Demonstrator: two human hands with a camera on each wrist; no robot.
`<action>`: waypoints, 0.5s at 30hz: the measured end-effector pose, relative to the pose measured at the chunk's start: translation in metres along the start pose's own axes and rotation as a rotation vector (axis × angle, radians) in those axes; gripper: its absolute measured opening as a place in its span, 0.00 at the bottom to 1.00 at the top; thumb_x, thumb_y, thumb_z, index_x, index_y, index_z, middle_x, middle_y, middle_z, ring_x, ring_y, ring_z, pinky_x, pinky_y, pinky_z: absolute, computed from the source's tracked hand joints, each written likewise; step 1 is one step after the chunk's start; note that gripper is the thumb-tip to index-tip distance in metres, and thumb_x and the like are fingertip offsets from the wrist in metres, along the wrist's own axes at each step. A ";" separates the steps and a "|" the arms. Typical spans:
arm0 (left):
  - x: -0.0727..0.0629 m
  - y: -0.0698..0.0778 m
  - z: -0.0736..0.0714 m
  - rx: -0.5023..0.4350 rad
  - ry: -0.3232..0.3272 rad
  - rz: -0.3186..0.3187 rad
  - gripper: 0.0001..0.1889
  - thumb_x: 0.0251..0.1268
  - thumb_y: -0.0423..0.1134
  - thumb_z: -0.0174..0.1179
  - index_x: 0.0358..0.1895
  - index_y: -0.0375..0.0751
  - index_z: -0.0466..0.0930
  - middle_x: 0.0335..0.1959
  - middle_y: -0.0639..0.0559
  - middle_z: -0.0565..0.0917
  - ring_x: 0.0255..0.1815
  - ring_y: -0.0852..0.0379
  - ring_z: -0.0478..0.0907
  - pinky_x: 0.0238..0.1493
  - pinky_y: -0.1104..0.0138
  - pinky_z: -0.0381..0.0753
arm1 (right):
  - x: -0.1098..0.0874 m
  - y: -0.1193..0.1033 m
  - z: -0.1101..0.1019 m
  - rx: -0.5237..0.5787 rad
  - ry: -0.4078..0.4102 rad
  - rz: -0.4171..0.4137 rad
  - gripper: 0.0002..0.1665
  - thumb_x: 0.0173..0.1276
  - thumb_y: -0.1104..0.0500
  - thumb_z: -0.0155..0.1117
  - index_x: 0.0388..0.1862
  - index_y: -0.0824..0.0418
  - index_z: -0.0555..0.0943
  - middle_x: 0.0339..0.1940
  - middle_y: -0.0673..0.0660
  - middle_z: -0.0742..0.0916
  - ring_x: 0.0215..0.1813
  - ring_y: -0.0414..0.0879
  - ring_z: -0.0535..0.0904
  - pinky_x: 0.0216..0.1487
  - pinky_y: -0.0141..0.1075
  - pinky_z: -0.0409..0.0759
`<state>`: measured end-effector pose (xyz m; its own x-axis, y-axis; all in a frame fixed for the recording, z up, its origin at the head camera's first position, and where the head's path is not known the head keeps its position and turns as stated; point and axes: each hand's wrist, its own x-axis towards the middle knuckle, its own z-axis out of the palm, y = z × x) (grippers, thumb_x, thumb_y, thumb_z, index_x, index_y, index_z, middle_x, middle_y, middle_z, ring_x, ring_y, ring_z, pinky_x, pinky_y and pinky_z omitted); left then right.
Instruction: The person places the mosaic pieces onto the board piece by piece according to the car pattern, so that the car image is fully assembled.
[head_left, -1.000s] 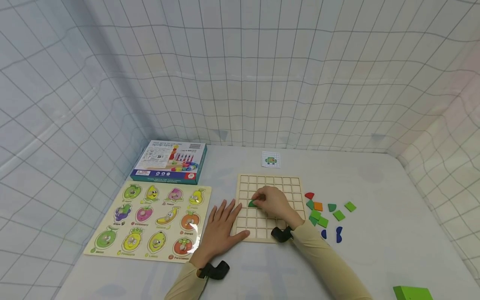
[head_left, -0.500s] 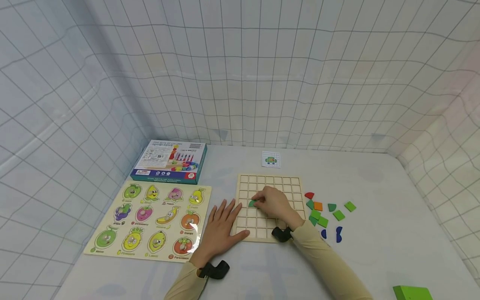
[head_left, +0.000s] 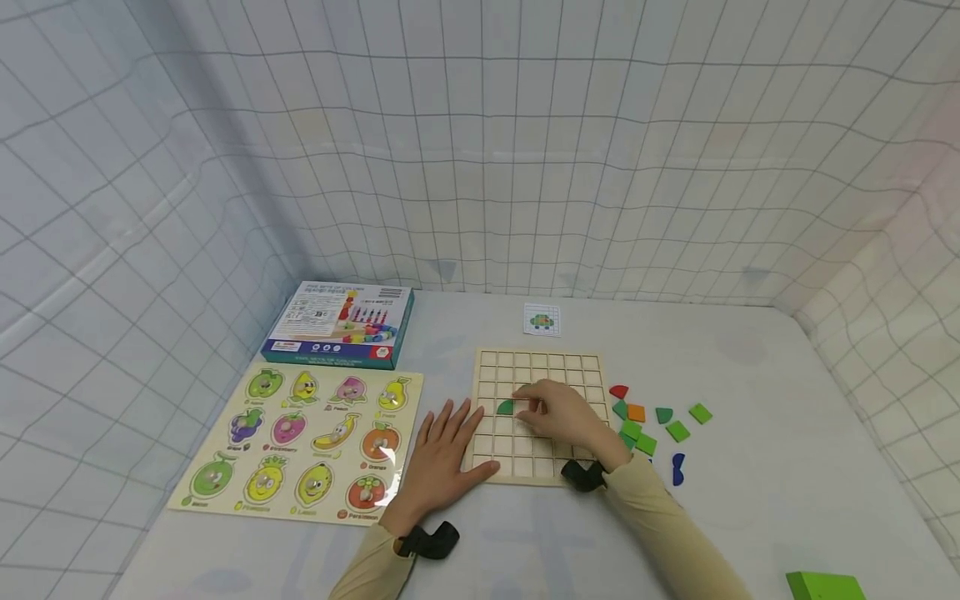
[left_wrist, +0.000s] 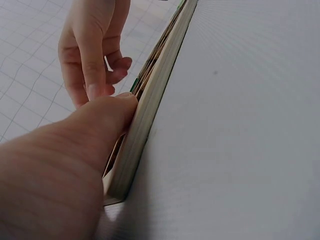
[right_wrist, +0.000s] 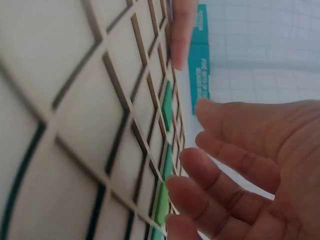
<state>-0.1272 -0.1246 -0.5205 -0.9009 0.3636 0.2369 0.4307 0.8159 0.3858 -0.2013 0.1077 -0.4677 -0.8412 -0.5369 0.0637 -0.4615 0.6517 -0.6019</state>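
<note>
A wooden grid board (head_left: 487,375) lies on the table. In one of its left cells sits a green quarter-circle piece (head_left: 505,407). My right hand (head_left: 561,413) hovers over the middle of the board, fingers loosely bent, thumb apart from them, holding nothing. The right wrist view shows a dark green piece (right_wrist: 167,107) and a light green piece (right_wrist: 162,205) among several set in the grid, mostly hidden by this hand in the head view. My left hand (head_left: 442,460) lies with spread fingers along the board's left edge, its thumb (left_wrist: 117,107) on the rim.
Right of the board lie loose pieces: a red one (head_left: 618,391), an orange square (head_left: 636,412), several green ones and a blue one (head_left: 678,469). A picture card (head_left: 542,319) is behind the board. To the left are a fruit puzzle (head_left: 300,450) and a toy box (head_left: 337,325).
My right fingers have let go of the green quarter-circle, which stays in its cell. The right hand has drawn back to the right. The left hand has not moved.
</note>
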 end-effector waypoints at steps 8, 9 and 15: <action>0.001 0.001 0.001 -0.002 -0.005 -0.003 0.43 0.59 0.65 0.55 0.74 0.47 0.57 0.74 0.47 0.56 0.74 0.44 0.44 0.69 0.48 0.39 | -0.040 0.031 -0.037 0.023 0.207 -0.001 0.14 0.64 0.58 0.67 0.47 0.62 0.84 0.29 0.45 0.80 0.30 0.39 0.75 0.29 0.34 0.74; 0.001 0.001 0.001 -0.003 -0.004 -0.005 0.43 0.59 0.65 0.55 0.74 0.47 0.58 0.74 0.47 0.57 0.74 0.44 0.45 0.69 0.48 0.39 | -0.046 0.036 -0.042 0.019 0.231 0.011 0.14 0.64 0.58 0.66 0.47 0.63 0.84 0.29 0.46 0.81 0.31 0.40 0.75 0.28 0.34 0.74; 0.001 0.001 0.001 0.008 -0.002 -0.010 0.43 0.58 0.65 0.55 0.74 0.47 0.58 0.74 0.47 0.57 0.74 0.44 0.45 0.69 0.49 0.40 | -0.078 0.065 -0.065 -0.073 0.380 0.172 0.12 0.63 0.60 0.67 0.44 0.65 0.85 0.31 0.53 0.84 0.31 0.47 0.78 0.25 0.38 0.75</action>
<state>-0.1278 -0.1231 -0.5210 -0.9052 0.3565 0.2315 0.4216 0.8230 0.3808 -0.1835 0.2271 -0.4598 -0.9454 -0.1903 0.2646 -0.3128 0.7581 -0.5723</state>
